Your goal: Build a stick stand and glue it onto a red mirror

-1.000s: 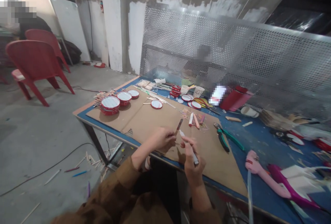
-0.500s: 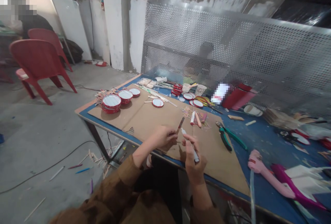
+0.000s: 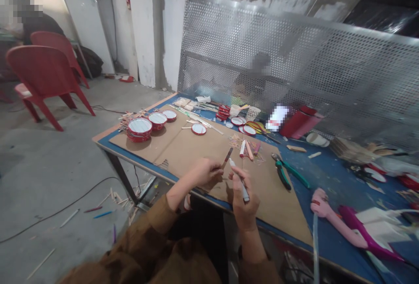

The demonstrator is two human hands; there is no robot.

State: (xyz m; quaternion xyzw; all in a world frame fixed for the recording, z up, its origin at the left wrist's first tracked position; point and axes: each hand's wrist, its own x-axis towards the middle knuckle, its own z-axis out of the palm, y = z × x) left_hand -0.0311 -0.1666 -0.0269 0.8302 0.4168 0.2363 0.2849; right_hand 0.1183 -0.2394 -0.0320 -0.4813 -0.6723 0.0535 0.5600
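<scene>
My left hand pinches a thin flat stick, which is dark brown on its upper part and points up. In my right hand is a white marker pen, held like a pencil. Its pale tip is right beside the stick; whether they touch I cannot tell. Both hands are above the front edge of a brown cardboard sheet. Beyond them lie more markers on a patch of small coloured bands. A round red-rimmed piece with a white face rests on the cardboard.
Stacked red-rimmed discs stand at the left with thin sticks. Green-handled pliers and a pink glue gun are to the right. At the back are a lit phone and a perforated metal panel. A person sits beyond red chairs.
The view has shifted slightly. The marker's tip is a little closer to the stick. Both hands keep the same grips.
</scene>
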